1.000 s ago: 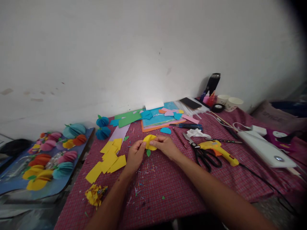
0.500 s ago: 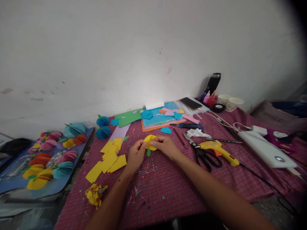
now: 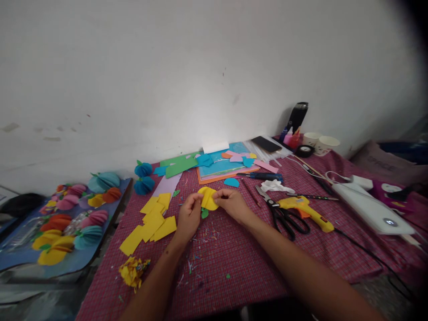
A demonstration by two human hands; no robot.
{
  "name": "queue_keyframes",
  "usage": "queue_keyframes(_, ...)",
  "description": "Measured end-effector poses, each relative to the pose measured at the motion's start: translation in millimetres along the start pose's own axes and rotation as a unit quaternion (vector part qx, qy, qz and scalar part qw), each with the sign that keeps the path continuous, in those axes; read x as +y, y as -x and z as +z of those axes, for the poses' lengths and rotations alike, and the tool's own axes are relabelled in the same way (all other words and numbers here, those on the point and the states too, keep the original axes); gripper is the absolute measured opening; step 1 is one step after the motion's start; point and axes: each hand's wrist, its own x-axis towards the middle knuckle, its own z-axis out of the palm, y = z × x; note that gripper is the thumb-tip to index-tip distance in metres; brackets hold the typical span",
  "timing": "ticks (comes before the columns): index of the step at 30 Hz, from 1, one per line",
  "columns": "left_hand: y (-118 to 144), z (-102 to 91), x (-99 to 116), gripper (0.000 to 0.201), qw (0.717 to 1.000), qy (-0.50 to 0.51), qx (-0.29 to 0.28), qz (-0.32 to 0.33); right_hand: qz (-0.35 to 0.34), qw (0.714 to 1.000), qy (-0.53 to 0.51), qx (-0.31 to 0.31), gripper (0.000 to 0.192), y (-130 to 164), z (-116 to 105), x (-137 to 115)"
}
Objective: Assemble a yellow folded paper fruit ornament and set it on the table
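Note:
Both hands pinch a small yellow paper piece [image 3: 207, 198], a stack of folded rounds with a green leaf at its lower edge, held just above the red checked tablecloth [image 3: 234, 263]. My left hand [image 3: 189, 217] grips its left side. My right hand [image 3: 232, 203] grips its right side with thumb and fingers. Loose yellow paper squares [image 3: 152, 220] lie on the cloth just left of my left hand.
Black scissors [image 3: 284, 214] and a yellow glue gun [image 3: 306, 208] lie right of my right hand. Coloured paper sheets [image 3: 217, 165], blue paper balls [image 3: 143, 177], a phone [image 3: 265, 143], cups [image 3: 321, 142] and a black bottle [image 3: 296, 117] stand by the wall. A board of paper fruits [image 3: 63, 218] sits left.
The yellow piece has turned slightly between my fingers and shifted a little left; my hands stay in almost the same place.

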Motion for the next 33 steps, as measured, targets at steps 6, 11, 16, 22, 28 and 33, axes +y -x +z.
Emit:
queue_keyframes(6,0,-2.7,-4,0.036,0.997,0.057,-0.037,-0.038,-0.007,0.999,0.0,0.034,0.017,-3,0,5)
queue_keyframes(11,-3,-3.5,-5,0.029,0.999,-0.012,-0.027,-0.02,-0.063,0.994,0.076,0.039,0.014,-1,-2,4)
queue_keyframes(16,-4,-5.4,-1,0.023,0.998,-0.05,-0.02,0.04,-0.172,0.972,0.157,0.033,0.016,1,-3,3)
queue_keyframes(22,-2,-3.9,5,0.018,0.998,-0.051,-0.005,0.042,-0.183,0.968,0.174,-0.002,0.019,1,-1,4)
queue_keyframes(28,0,-3.3,7,0.016,0.996,-0.07,0.005,0.052,-0.175,0.968,0.179,-0.03,0.016,3,1,2)
queue_keyframes(33,-1,-5.3,3,0.015,0.992,-0.103,0.03,0.063,-0.181,0.969,0.167,-0.008,0.019,2,1,6)
